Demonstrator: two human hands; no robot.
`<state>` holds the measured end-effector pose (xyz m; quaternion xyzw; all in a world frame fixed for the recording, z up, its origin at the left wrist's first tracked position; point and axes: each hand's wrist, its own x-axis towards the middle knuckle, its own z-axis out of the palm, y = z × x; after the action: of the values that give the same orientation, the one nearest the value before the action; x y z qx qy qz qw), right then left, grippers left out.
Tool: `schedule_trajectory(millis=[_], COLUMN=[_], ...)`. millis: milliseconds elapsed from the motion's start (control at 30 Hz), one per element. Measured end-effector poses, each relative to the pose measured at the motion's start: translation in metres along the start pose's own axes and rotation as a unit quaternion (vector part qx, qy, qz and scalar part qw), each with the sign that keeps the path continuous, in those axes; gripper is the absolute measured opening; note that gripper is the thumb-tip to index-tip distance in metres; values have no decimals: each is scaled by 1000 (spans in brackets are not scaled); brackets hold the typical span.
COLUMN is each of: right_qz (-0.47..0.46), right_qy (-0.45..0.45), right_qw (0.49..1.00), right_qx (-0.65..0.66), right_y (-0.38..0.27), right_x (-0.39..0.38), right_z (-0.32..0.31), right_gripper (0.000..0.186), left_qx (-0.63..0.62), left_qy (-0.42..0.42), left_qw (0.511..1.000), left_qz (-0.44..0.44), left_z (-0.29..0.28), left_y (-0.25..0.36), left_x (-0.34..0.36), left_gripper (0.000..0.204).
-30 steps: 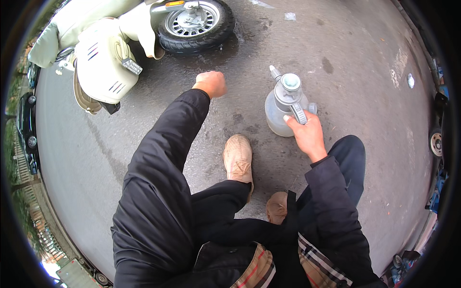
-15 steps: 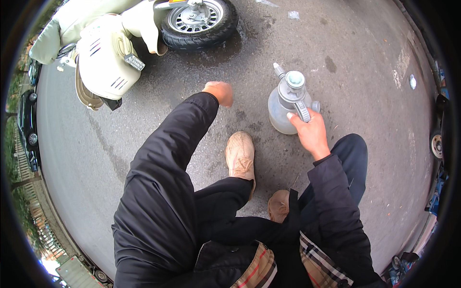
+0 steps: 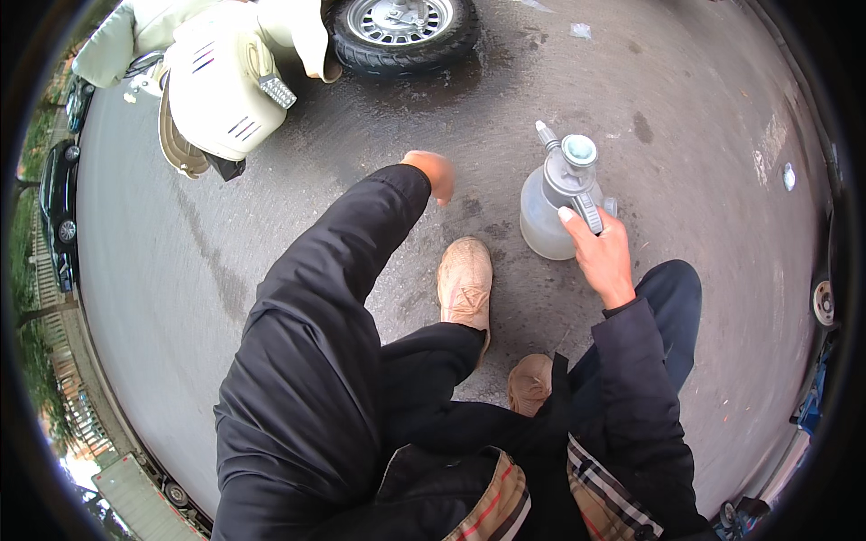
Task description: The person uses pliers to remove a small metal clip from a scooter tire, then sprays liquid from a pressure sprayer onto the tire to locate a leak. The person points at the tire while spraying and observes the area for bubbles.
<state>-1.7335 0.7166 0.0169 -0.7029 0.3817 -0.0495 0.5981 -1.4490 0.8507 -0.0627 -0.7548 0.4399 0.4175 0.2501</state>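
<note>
In my right hand is the grey handle of a pressure spray bottle, with the thumb over the lever. The bottle has a cloudy translucent body, a round pale top and a nozzle slanting up and to the left. My left hand hangs bent at the wrist, left of the bottle and beyond my shoe. Its fingers are smeared by motion and mostly hidden behind the hand, so what they do is unclear. Past the left hand, a scooter's wheel with a black tyre stands on wet asphalt.
The cream scooter body fills the upper left. My tan shoes stand on the grey asphalt. Scraps of clear plastic lie farther off. Dark cars line the left rim, and other vehicles stand along the right.
The view has shifted, so the scooter sits higher and farther right in the picture. My right hand keeps hold of the spray bottle. The left hand stays bent and blurred.
</note>
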Motion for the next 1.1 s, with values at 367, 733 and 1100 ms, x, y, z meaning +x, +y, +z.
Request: schedule_trajectory(millis=[367, 733, 1100], right_qz=[4, 56, 25], right_qy=[-135, -96, 73], right_qw=[990, 992, 977], right_qx=[30, 66, 198], right_y=[-17, -18, -4], right_x=[-17, -21, -3], right_z=[7, 8, -2], right_gripper=[49, 59, 17], left_qx=[-8, -5, -12], left_qy=[-67, -97, -42], left_qw=[997, 995, 999], left_qz=[27, 1, 17], left_z=[14, 3, -2], left_y=[-1, -1, -2], left_x=[-1, -10, -8], left_gripper=[50, 52, 51])
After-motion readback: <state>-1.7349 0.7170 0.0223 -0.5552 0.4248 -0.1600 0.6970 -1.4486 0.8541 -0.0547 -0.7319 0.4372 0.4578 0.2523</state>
